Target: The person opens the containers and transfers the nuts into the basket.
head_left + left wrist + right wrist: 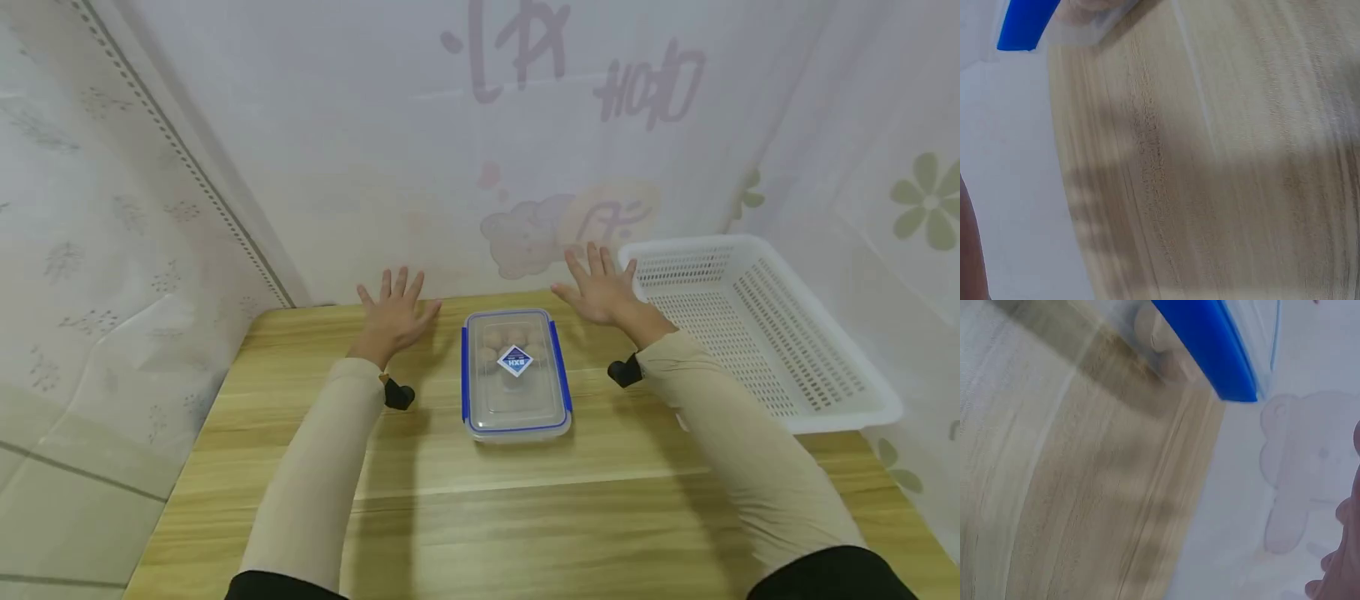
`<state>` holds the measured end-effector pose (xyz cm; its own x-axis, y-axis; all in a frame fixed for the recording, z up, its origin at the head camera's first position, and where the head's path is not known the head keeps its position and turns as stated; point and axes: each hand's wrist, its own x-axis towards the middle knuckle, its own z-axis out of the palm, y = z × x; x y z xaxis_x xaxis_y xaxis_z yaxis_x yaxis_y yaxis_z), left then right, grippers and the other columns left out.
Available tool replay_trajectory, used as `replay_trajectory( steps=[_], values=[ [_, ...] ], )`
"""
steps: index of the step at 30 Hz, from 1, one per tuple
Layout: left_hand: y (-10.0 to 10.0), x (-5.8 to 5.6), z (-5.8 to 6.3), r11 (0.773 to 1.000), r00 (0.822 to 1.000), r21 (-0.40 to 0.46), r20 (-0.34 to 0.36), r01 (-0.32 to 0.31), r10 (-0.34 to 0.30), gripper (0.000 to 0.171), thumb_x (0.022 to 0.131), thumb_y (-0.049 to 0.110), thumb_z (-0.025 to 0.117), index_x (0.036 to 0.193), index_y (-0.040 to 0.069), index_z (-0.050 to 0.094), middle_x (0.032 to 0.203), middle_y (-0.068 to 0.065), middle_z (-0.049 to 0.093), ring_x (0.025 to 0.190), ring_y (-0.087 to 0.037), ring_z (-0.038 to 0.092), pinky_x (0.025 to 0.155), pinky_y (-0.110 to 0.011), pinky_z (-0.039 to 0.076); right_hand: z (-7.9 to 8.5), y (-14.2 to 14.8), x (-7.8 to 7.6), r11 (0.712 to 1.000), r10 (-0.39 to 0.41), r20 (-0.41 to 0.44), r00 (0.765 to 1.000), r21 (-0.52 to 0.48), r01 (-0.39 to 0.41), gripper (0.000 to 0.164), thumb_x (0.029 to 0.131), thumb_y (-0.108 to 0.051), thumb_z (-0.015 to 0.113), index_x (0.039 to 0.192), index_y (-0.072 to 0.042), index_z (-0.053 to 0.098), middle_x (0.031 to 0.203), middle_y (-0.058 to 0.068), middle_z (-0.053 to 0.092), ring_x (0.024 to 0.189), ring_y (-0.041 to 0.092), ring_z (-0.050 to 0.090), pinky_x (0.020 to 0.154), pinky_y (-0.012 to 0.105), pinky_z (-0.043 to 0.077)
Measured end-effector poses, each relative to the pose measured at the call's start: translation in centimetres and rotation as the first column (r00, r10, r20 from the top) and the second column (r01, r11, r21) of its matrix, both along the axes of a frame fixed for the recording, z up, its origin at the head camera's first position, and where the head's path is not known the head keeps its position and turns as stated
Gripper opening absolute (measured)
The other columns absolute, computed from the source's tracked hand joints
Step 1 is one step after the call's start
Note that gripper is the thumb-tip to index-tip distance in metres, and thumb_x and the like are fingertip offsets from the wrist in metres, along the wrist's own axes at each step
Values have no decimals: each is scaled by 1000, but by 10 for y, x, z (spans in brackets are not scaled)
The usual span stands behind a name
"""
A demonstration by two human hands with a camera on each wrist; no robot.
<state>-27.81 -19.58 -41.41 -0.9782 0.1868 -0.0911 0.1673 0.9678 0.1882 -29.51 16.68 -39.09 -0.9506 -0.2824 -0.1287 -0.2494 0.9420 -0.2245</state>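
A clear plastic food container (517,400) with blue side clips lies on the wooden table, its lid on. Several round, pale brown things that look like eggs (1154,328) show inside, and a blue and white diamond label is on the lid. To its left, my left hand (392,318) is held out with fingers spread, holding nothing. On the other side my right hand (602,293) is likewise spread and bare, its fingers overlapping the rim of a white basket in the head view. The left wrist view catches one blue clip (1025,22) and part of the left hand.
A white slotted plastic basket (757,333) stands at the table's right side, behind the right forearm. The wooden table (495,533) meets a pale printed curtain (360,167) along its back edge. More patterned sheeting hangs at left and right.
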Motion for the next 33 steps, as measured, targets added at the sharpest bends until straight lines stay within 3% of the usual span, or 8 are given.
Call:
replay_trajectory(
  steps=[7,14,17,20,22,25,29,33],
  values=[
    [-4,10,-2,999,999,25,2,34,-34,77,106,62,19,164,14,4,169,-18,-4,153,-44,-9,113,-78,-16,-1,-2,19,999,32,-16,999,-40,-32,82,105,-65,24,164,-12,4,166,27,-9,151,50,-6,110,85,-7],
    [6,31,-5,993,997,84,-15,82,-81,75,107,59,22,164,11,10,168,-21,4,153,-46,1,115,-80,-7,2,-12,49,997,54,-14,998,-50,-54,79,107,-60,30,164,-10,6,166,29,-2,151,52,-1,111,85,-4],
    [11,43,-7,983,996,163,-20,89,-87,73,109,55,26,164,9,12,168,-22,7,153,-46,4,117,-79,-1,1,-17,60,995,47,-1,999,-90,-47,78,107,-56,34,164,-9,7,165,30,0,150,52,0,112,84,-4],
    [16,56,-9,958,995,269,-13,97,-98,71,110,50,27,162,4,14,166,-26,10,152,-47,7,119,-77,3,-3,-22,69,988,36,44,998,-152,-29,80,108,-54,36,163,-7,4,164,32,1,150,53,1,115,82,0],
    [20,64,-12,926,994,364,-1,100,-107,70,111,47,27,161,0,14,165,-28,11,152,-47,8,122,-72,5,-5,-24,75,977,31,75,997,-211,-14,82,108,-54,37,163,-5,2,164,33,1,150,54,2,117,79,5],
    [28,73,-16,847,993,525,30,84,-117,69,112,41,28,159,-6,14,164,-31,13,152,-47,10,125,-64,9,-9,-28,83,944,38,106,994,-329,-1,83,108,-50,39,161,0,1,162,37,4,148,56,6,120,74,11],
    [40,82,-21,732,993,681,59,33,-100,63,113,32,30,155,-14,17,159,-36,22,146,-51,25,122,-63,25,-18,-31,91,868,30,117,993,-496,32,79,110,-44,39,159,7,3,163,35,7,149,53,9,124,65,12],
    [53,89,-28,636,993,769,110,-64,-32,61,113,30,30,152,-16,25,144,-37,43,130,-48,50,112,-60,44,-32,-31,97,786,-26,160,987,-607,120,78,110,-46,35,159,7,5,162,32,16,147,49,24,124,60,22]
  ],
)
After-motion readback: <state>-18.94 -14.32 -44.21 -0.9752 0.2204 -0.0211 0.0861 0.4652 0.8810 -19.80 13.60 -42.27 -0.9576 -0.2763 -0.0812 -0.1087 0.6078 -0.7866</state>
